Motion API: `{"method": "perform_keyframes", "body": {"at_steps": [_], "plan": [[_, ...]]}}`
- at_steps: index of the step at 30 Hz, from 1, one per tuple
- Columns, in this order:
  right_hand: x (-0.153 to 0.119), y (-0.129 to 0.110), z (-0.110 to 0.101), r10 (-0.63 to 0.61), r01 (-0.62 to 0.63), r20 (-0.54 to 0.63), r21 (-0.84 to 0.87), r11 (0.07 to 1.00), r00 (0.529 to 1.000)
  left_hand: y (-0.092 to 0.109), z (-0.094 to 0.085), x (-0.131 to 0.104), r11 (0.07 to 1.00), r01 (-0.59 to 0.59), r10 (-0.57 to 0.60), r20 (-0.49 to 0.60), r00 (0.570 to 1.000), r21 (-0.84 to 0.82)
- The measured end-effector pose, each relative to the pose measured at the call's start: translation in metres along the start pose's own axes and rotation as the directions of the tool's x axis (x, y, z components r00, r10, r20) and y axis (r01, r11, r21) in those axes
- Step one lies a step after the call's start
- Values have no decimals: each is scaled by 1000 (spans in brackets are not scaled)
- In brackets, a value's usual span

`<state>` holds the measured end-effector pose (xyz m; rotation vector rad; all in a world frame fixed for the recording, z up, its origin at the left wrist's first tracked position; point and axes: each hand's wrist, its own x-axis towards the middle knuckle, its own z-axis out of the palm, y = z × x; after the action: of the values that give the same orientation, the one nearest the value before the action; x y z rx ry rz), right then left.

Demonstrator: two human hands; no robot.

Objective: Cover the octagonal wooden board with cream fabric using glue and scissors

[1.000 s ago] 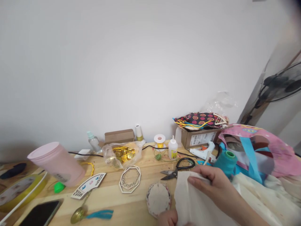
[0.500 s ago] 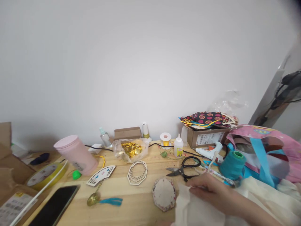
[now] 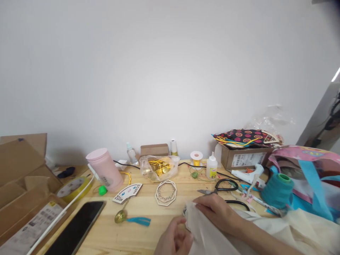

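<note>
Since the earlier frame, the white cloth [image 3: 205, 232] has been shifting over the round patterned-edge disc [image 3: 185, 211], which is now showing only a sliver at lower centre of the frame, and the left hand [image 3: 174, 238] has been coming up into the lower centre. The right hand [image 3: 216, 210] is holding the cloth's upper edge, fingers bent over it, presumably to keep the limp fabric from sliding. The left hand is curling loosely at the cloth's near side; whether it is pinching anything, I cannot tell. The cloth is hanging in soft, matte, slightly translucent folds and running off the bottom of the frame. Scissors [image 3: 216, 190] with black looped handles are lying just beyond the right hand, apparently being kept within reach. Left of them, a pale octagonal fretwork frame [image 3: 157, 195], seemingly thin wood, is lying flat on the pale-grained table [image 3: 143, 239]. Further left, a fan-shaped plaque [image 3: 128, 193] is resting above a shiny gold-coloured ball [image 3: 120, 216] with a flat blue tassel [image 3: 139, 221]. At right, a tapering teal thread cone [image 3: 277, 191] is standing upright, probably on its broad end for steadiness.
</note>
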<state>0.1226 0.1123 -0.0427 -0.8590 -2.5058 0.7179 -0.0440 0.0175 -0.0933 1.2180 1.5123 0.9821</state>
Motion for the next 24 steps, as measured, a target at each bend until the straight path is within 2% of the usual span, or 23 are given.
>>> {"method": "perform_keyframes", "body": {"at_steps": [3,4,7,9,12,14,18,24], "plan": [[3,-9,0,-30,30,19,12,999,999,22,0,9,999,-50,50,-201,978,8],[4,-12,-1,-42,41,33,19,999,999,29,0,13,999,-46,43,-226,973,-5],[8,-19,-7,-58,55,60,48,997,996,40,-2,20,997,-56,52,-83,995,-45],[9,-18,-10,-9,8,27,43,999,1000,40,-4,24,999,-45,45,-12,999,10],[8,-8,-9,141,-142,-61,-19,990,988,38,-10,27,987,2,5,-41,999,158],[6,3,-3,188,-196,-94,-79,977,978,38,-15,29,960,-1,23,-75,997,279],[2,17,9,172,-187,-93,-181,965,981,44,-23,35,873,-45,111,-107,988,486],[-2,24,11,172,-204,-165,-208,957,971,46,-24,38,811,-52,108,-62,992,583]]}}
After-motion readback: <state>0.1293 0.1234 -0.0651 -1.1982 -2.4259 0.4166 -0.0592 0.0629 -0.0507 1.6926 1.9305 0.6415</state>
